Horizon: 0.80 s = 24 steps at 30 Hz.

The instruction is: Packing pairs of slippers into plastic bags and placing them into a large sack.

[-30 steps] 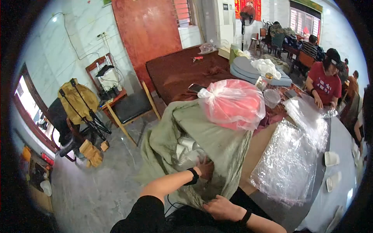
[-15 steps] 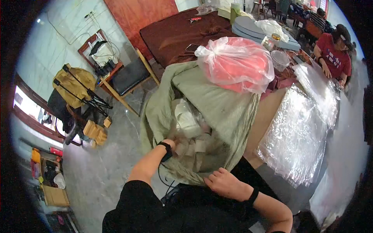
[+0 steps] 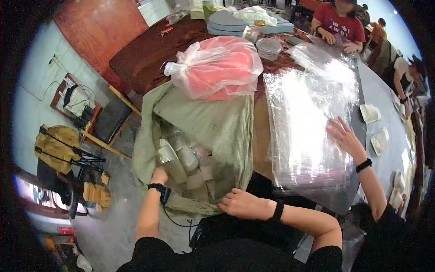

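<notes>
Right hand (image 3: 244, 203): fingers curled tight on sack (image 3: 204, 106) rim. Left hand (image 3: 159, 175): by tub (image 3: 171, 159), fingers hidden, can't tell grip.

The sack (image 3: 201, 111) is olive green — the containers (image 3: 170, 159) whitish, the bundle (image 3: 222, 68) pinkish red.

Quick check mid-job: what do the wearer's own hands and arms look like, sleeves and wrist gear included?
Both arms have short black sleeves and ungloved hands. The left hand has a black wristband with a boxy black device; a thin dark cable shows just below. The right hand has a plain-looking black wristband.
</notes>
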Tool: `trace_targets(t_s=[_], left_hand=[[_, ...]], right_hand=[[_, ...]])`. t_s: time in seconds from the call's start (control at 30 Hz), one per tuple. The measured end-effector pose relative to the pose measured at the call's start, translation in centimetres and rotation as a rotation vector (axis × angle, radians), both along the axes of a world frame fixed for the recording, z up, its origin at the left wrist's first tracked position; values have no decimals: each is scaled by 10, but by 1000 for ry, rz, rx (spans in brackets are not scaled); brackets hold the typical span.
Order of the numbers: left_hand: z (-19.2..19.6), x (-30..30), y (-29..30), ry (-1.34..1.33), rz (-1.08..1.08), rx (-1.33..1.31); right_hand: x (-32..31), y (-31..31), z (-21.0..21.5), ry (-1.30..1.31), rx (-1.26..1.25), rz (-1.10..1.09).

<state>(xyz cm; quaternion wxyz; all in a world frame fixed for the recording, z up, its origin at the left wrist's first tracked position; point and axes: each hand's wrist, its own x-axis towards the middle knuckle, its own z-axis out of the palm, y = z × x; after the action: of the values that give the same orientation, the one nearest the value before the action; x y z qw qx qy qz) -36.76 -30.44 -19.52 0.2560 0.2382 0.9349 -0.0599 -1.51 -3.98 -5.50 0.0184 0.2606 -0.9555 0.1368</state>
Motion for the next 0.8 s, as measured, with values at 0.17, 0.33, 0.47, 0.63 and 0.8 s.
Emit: trace_targets(t_s=[0.17,0.33,0.47,0.63,0.8], left_hand=[[29,29,49,434,-75,560],[21,50,69,159,-518,23],[-47,6,-6,191,-420,-319],[-93,-48,9,-127,-210,-294],[-121,-101,-52,83,-398,-571]], right_hand=[[7,0,-4,126,-66,-27],[12,0,1,19,4,-53],[5,-10,18,48,-43,-3],[15,2,5,-18,-3,-96],[4,-3,0,81,6,-107]])
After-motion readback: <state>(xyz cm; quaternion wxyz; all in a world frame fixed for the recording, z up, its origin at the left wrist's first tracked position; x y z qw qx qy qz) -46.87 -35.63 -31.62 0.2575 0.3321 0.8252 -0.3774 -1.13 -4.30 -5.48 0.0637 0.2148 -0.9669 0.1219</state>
